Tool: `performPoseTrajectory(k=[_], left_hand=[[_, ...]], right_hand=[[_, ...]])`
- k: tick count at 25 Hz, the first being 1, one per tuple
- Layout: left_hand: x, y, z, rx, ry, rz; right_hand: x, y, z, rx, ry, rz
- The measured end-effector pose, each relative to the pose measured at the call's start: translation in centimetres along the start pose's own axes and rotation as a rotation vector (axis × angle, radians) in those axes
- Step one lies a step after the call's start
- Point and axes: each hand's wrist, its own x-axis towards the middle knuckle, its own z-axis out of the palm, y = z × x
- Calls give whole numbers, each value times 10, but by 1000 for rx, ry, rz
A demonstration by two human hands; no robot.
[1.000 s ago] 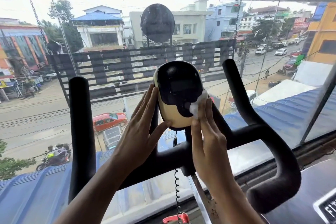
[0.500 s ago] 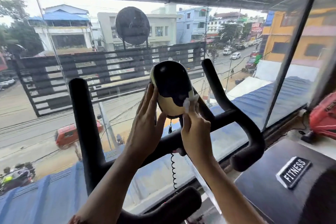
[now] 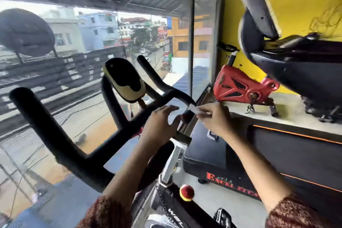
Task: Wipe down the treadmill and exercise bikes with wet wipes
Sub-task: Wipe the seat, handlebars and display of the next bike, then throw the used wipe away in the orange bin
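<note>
Pinches small white wet wipe [image 3: 194, 110] in right hand [image 3: 212, 118] beside black foam handlebar [image 3: 177, 94]; left hand [image 3: 159, 127] relaxed, empty. Judged limp, light, slippery: grip bunched, mid-sheet.

The wipe [image 3: 194, 109] showed only as a blurred white scrap pinched in my right hand [image 3: 212, 118]. My left hand [image 3: 159, 126] partly hid the handlebar [image 3: 55, 135] end; contact there could not be confirmed. The treadmill [image 3: 299, 146] ran past the right edge.
</note>
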Motion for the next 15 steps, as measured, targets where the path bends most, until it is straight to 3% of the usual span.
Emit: performPoseTrajectory(k=[8, 15], left_hand=[[-2, 164, 145, -686, -580, 48], [-64, 372, 266, -911, -968, 258]], right_hand=[[-125, 66, -203, -306, 257, 334], [-312, 99, -380, -406, 646, 613]])
